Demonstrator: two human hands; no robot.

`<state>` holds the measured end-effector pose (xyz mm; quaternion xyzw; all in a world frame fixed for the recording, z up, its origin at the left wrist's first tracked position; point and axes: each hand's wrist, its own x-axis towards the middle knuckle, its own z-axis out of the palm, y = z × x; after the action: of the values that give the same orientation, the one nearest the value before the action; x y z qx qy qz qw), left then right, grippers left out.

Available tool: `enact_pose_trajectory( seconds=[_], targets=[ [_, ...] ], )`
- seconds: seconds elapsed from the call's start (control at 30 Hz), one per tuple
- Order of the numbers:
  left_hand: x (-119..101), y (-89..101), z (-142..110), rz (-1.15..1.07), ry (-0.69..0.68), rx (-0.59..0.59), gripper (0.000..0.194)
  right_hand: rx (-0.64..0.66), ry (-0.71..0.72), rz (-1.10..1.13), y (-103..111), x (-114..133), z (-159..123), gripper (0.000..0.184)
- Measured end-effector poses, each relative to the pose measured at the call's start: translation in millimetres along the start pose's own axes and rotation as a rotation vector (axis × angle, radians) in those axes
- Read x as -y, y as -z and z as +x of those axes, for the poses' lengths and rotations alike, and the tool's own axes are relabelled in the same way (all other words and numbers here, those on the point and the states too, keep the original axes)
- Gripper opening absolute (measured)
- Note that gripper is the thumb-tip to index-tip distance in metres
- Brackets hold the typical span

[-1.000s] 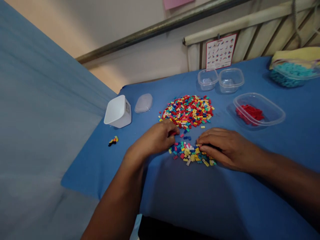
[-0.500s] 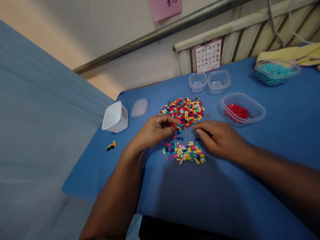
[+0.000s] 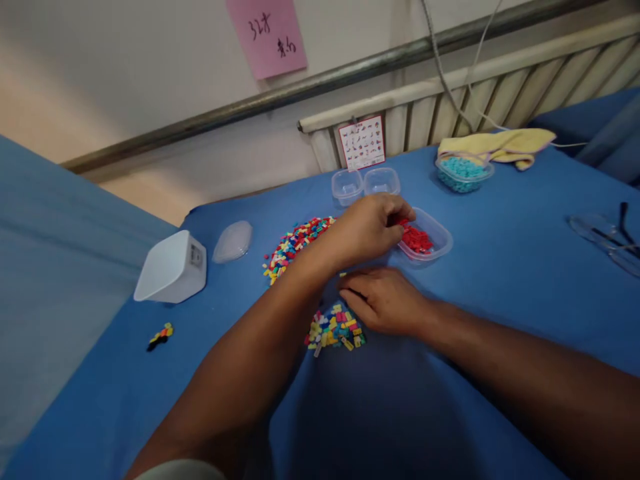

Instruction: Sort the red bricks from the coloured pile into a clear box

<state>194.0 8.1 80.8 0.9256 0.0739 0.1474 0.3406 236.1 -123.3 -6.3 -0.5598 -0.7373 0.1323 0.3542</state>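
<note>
Red toy bricks [image 3: 418,241] lie inside one clear tub [image 3: 447,245]. Your left hand [image 3: 377,225] curls its fingers at the tub's left rim; grip cannot be told. Your right hand [image 3: 387,300], fingers bent, contents hidden, rests near-left. Behind-left: two square containers [image 3: 347,197]. Rightward, tablecloth [image 3: 515,247] extends to one pair of eyeglasses [image 3: 611,241].

Dim, uneven light; soft shadow on blue tablecloth [image 3: 370,413]; edges stretched.

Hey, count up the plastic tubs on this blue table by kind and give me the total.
Clear plastic tub of red bricks: 1
Clear plastic tub of turquoise bricks: 1
Small square clear plastic tubs: 2
White plastic tub: 1
Total: 5
</note>
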Motion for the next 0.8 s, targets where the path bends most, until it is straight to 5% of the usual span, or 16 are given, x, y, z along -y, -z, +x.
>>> enact_pose_trajectory(
  seconds=[0.17, 0.37, 0.6, 0.8],
  targets=[
    [-3.5, -7.7, 14.3, 0.077, -0.037, 0.143, 0.037, 0.014, -0.049, 0.013, 0.3, 0.1, 1.5, 0.025],
    [-2.4, 9.0, 4.9, 0.052, -0.032, 0.102, 0.033, -0.009, -0.028, 0.036, -0.3, -0.2, 1.7, 0.025],
    [32.2, 55.1, -56.2, 0.286, 0.239, 0.014, 0.025, -0.048, -0.038, 0.100, -4.0, -2.5, -0.7, 0.024],
    [40.8, 57.7, -115.5, 0.482, 0.376, 0.126, 0.022, -0.042, -0.070, 0.101, -4.3, -2.8, -3.1, 0.021]
  ],
)
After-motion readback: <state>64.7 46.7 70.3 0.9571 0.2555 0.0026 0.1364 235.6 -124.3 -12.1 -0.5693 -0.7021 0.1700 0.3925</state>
